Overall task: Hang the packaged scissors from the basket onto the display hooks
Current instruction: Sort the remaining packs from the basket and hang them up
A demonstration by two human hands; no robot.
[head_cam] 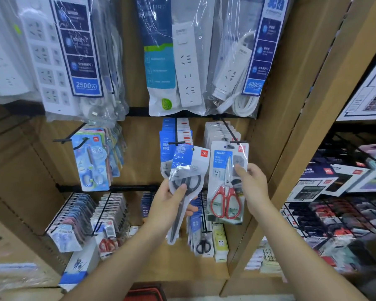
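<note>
Below both hands, a red basket (147, 292) is being cut off by the frame edge. A glossy plastic pack of black-handled scissors (190, 170) is being gripped by the left hand (168, 199), thumb curled across its front. Just right of it, a flat red-handled scissors pack (225, 192) is hanging from a thin wire hook (227, 128) and being pinched at its edge by the right hand (253, 184), whose fingers are being partly hidden.

2500w: wide power-strip pack (70, 61) | 4000w: rightmost power-strip pack (245, 61)
</note>
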